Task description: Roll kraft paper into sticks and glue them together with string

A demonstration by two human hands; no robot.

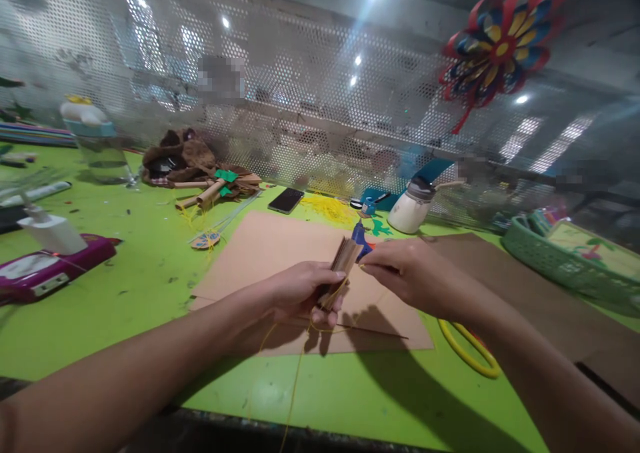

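My left hand (313,286) is closed around a small bundle of flat brown strips (347,256), held tilted over a tan paper sheet (260,253). Yellow thread (299,373) runs around the bundle and hangs down past the table's front edge. Just right of the bundle, my right hand (413,273) has its fingers pinched together, with a bit of the yellow thread showing at the fingertips. A blue-nozzled tool (361,234) with some orange on it lies behind the bundle, partly hidden by it and by my right hand.
On the green table (145,333) stand a white jar (413,207), a phone (286,200), a heap of yellow thread (327,209) and rolled brown tubes (213,191). A purple power strip (60,273) lies left, a green basket (565,266) right. Yellow-handled scissors (470,353) lie beneath my right forearm.
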